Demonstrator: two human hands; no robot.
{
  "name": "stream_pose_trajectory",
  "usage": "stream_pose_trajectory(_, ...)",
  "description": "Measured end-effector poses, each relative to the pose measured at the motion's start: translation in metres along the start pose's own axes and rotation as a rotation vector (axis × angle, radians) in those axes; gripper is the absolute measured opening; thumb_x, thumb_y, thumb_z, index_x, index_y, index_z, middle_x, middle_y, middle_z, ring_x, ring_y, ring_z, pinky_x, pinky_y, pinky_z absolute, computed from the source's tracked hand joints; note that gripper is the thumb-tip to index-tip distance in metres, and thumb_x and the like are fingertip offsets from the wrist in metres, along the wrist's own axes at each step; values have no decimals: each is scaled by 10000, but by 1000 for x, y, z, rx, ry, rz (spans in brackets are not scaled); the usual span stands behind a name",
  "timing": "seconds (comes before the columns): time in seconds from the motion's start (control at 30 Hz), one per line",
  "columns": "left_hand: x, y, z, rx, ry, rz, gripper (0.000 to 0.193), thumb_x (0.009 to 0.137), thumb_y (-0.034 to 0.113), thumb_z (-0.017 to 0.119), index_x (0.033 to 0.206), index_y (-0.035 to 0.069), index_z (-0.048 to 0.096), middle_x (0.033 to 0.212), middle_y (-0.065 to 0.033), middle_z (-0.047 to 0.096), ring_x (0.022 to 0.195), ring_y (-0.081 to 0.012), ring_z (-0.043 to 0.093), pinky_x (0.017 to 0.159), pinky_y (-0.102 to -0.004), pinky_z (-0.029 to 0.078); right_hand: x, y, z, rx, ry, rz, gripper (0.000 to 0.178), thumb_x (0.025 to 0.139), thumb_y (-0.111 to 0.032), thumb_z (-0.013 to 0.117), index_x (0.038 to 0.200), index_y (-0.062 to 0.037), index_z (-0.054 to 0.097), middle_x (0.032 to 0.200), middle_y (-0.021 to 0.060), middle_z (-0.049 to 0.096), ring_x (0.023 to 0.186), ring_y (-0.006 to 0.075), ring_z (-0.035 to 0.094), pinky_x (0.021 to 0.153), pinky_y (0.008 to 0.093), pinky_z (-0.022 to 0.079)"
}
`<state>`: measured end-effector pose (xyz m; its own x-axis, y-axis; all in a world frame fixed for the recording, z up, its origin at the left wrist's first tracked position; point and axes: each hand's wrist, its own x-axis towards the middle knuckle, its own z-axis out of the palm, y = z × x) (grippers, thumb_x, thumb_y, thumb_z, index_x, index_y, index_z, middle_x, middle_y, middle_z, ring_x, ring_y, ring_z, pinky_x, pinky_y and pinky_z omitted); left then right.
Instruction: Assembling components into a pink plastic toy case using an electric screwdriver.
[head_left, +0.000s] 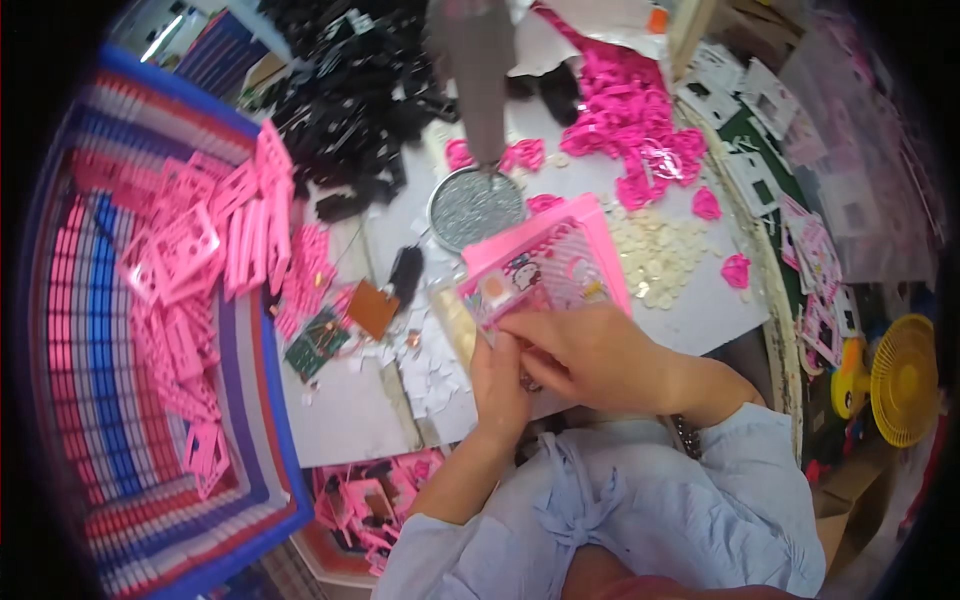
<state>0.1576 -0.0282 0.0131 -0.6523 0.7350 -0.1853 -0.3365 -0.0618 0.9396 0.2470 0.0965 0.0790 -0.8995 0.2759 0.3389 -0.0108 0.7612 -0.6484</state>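
Near the front of the table I hold a pink plastic panel [608,245] with a printed cartoon sheet on its face. My left hand [502,390] grips its lower left corner, thumb up along the edge. My right hand [605,355] is bent over the panel's lower edge, fingers closed and pressed together near the left thumb. What its fingertips pinch is hidden. Just beyond the panel stands a round tin [432,215] of small metal screws. A grey power screwdriver [482,90] hangs point-down over the tin.
Left stands a blue-rimmed striped basket [225,400] of pink frames [185,250]. A green circuit board [318,343], brown square [372,310] and white scraps [430,365] lie beside it. Black parts [350,90] fill the back; pink pieces [625,110] and cream discs [660,250] lie right.
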Motion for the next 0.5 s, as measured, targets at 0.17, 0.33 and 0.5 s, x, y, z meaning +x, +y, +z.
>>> stream_pose_trajectory(0.17,-3,13,-53,-333,-5,40,320,1075,372,431,950,86,501,968,-66,599,887,-171,624,880,-303,502,-2,41,-12,368,353,116,474,858,-163,748,1285,-25,597,1043,72,717,897,191,694,765,331,541)
stream_pose_trajectory(0.33,14,5,-62,143,173,282,352,1066,302,448,1218,-6,527,1193,-133,550,1064,-203,561,948,-342,451,-13,52,45,1195,-85,429,434,950,-171,689,1325,9,566,1206,54,654,1059,110,604,936,306,505)
stream_pose_trajectory(0.5,27,5,-63,539,300,551,669,946,177,624,1498,-58,328,1369,-220,464,1229,-297,505,1077,-385,378,-6,32,58,1176,58,372,427,980,-187,661,1345,0,542,1170,50,660,1044,109,614,923,306,511)
